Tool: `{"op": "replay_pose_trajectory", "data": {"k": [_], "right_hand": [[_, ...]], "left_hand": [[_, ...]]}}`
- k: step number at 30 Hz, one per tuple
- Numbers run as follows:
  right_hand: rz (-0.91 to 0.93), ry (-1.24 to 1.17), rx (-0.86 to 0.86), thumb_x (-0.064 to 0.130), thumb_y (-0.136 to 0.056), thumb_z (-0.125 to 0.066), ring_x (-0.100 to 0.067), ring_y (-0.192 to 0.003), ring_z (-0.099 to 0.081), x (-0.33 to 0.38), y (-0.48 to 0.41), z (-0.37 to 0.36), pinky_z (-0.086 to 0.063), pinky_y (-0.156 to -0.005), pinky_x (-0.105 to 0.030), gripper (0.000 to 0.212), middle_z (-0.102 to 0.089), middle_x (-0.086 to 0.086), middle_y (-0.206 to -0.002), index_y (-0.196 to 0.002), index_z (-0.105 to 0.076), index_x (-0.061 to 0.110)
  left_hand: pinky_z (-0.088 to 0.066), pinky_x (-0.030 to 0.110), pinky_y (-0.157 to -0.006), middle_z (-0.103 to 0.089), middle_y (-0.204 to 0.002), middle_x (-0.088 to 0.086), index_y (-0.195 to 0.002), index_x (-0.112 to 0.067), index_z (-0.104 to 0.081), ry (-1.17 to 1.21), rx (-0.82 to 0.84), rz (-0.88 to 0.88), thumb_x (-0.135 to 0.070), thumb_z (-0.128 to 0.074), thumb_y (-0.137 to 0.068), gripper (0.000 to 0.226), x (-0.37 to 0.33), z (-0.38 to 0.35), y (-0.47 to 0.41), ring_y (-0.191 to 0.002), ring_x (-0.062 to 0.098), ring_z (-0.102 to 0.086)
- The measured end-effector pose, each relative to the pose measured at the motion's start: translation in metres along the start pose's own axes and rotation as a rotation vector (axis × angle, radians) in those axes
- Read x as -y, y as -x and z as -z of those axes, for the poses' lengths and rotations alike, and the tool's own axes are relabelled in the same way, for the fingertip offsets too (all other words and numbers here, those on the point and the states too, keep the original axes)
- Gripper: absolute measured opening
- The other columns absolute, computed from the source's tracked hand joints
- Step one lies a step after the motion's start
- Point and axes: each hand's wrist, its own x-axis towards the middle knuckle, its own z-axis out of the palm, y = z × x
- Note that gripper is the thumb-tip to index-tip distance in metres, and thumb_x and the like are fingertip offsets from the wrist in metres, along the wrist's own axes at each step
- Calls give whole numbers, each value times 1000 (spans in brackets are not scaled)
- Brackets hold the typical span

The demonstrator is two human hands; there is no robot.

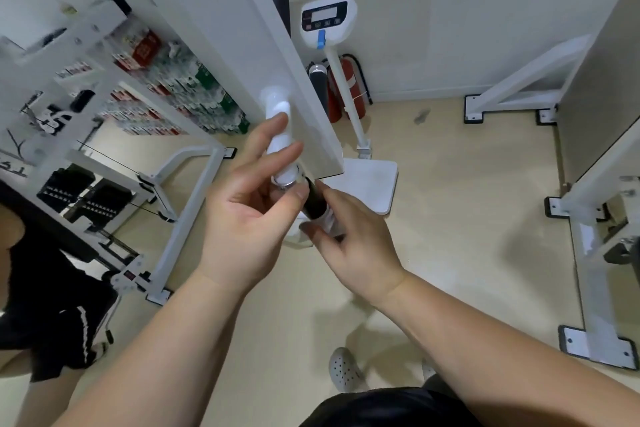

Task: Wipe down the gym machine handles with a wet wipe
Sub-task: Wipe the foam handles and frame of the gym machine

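While the right hand (356, 253) curls round the lower end of the black cylindrical machine handle (315, 199), with what looks like a white wet wipe (329, 220) under its fingers, the left hand (249, 218) rests open-fingered against the white metal tube (280, 135) above it.

obstacle: white panel (249, 55) just beside handle (313, 199) | free: below

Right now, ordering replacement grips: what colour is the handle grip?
The handle grip is black; head view.
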Motion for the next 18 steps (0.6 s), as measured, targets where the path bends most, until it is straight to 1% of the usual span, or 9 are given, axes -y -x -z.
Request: {"op": "replay_pose_trajectory", "data": {"k": [3,6,8,10,11,13,15,17,18], "right_hand": [[7,-82,45,45,-95,-43,-9,-112,-58,-12,7,6,-44,-93,-15,58,-68,1,-123,-147,-50,19],[33,-58,47,40,-98,-45,-7,-105,-59,-18,4,12,-39,-88,-6,53,-71,2,-115,-145,-54,17],[28,-99,46,34,-97,-55,-8,-95,-60,-19,-2,15,-42,-84,-10,47,-74,-3,-106,-141,-59,17],[-4,-168,63,27,-94,-63,-10,-86,-61,-19,-10,20,-45,-79,-16,42,-73,-1,-95,-135,-65,19],[-12,-196,84,25,-93,-66,-8,-82,-61,-17,-14,22,-45,-75,-17,39,-72,6,-89,-132,-67,20],[-16,-232,128,20,-93,-70,-2,-76,-60,-13,-20,24,-42,-72,-13,36,-65,21,-80,-129,-69,18],[-10,-263,136,21,-94,-68,-1,-85,-63,-10,-21,23,-45,-78,-16,39,-69,21,-90,-133,-66,17],[6,-247,165,29,-96,-60,-9,-98,-65,-11,-18,21,-50,-87,-27,45,-73,5,-107,-141,-59,21],[18,-209,196,33,-98,-55,-15,-100,-64,-14,-14,21,-51,-89,-32,47,-72,0,-109,-145,-54,24]], "left_hand": [[-47,22,-65,-53,-147,-7,-112,-30,-73,31,0,3,8,-65,-82,50,2,-1,1,-99,55,-58],[-47,21,-63,-53,-147,-9,-112,-35,-74,58,3,-3,9,-65,-82,54,1,-3,1,-101,43,-60],[-47,21,-62,-53,-147,-11,-112,-36,-74,63,3,-3,8,-64,-83,54,0,-4,0,-104,41,-60],[-47,21,-63,-53,-146,-14,-113,-36,-73,56,7,0,8,-64,-83,54,1,-4,-1,-115,52,-56],[-48,21,-63,-53,-145,-15,-113,-36,-73,56,7,2,9,-63,-83,55,1,-4,-2,-117,53,-54],[-48,22,-63,-53,-146,-14,-113,-36,-73,46,6,2,9,-63,-83,55,1,-3,-3,-108,50,-58],[-48,22,-64,-52,-148,-10,-114,-32,-73,26,17,1,10,-63,-83,53,2,-2,-3,-97,47,-58],[-48,23,-66,-52,-148,-9,-115,-28,-72,10,31,-8,11,-63,-84,51,3,0,-2,-93,53,-55],[-48,23,-66,-51,-148,-8,-115,-31,-72,10,34,-18,11,-63,-84,53,4,1,-2,-93,48,-54]]}}
